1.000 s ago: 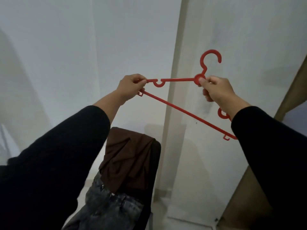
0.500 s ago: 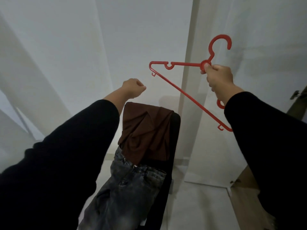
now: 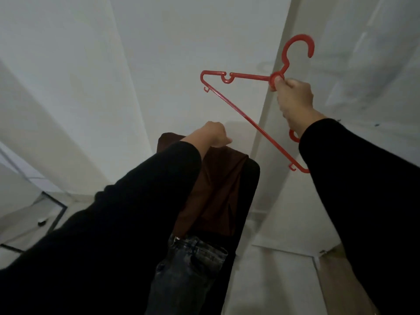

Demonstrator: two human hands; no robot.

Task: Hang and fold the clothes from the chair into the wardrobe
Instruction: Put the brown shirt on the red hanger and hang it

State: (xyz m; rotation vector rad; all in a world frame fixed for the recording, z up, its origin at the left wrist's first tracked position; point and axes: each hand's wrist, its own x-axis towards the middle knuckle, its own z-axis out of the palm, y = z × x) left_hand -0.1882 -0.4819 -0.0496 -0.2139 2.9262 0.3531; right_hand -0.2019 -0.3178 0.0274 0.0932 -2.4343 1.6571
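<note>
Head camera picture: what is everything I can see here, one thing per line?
hanger: one, red plastic, held up in the air at upper right, bare of clothes
brown garment: one, dark brown, draped over the top of the chair back
jeans: one pair, dark grey-blue, lying on the chair below the brown garment
chair: one, black, centre, against the wall
wall: white, filling the background
floor: pale, lower right
left hand: one, reaching down to the top edge of the brown garment; grip not clear
right hand: one, gripping the hanger just below its hook
sleeves: two, black, covering both forearms
</note>
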